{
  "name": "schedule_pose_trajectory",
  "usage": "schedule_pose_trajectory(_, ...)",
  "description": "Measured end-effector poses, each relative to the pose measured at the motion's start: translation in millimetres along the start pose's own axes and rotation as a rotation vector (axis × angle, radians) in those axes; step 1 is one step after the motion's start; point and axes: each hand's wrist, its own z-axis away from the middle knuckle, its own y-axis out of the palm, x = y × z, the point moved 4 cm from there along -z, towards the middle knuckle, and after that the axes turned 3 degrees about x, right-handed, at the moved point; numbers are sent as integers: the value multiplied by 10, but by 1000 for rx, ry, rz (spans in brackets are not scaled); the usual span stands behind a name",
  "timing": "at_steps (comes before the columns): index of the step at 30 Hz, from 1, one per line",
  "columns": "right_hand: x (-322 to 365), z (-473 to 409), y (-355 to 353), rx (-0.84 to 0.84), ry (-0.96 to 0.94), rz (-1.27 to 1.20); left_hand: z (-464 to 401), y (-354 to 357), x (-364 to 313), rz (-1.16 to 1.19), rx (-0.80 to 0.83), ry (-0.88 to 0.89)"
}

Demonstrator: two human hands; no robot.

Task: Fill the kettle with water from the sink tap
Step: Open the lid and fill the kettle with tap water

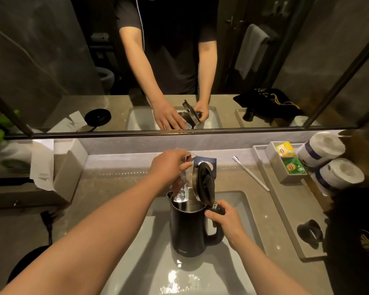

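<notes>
**Kettle under the running tap**

The left hand (170,165) covers the tap (182,179), fingers closed on its top. The right hand (224,220) grips the handle of the black kettle (190,226), held lid-open in the sink (141,252). Water level indiscernible. A toothbrush (250,173) lies well clear.

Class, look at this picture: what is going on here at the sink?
A person is filling a black kettle over the sink. The right hand holds it by the handle, lid flipped open. The left hand is on the tap, and water runs into the open top. How full it is cannot be seen.
</notes>
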Motion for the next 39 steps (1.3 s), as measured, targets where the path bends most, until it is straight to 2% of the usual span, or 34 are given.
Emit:
schedule_pose_trajectory(11, -8, 25, 37, 8, 1, -19, 148, 60, 103, 180, 43, -4)
schedule_pose_trajectory(39, 52, 51, 139, -1, -4, 0, 300, 148, 161, 120, 101, -35)
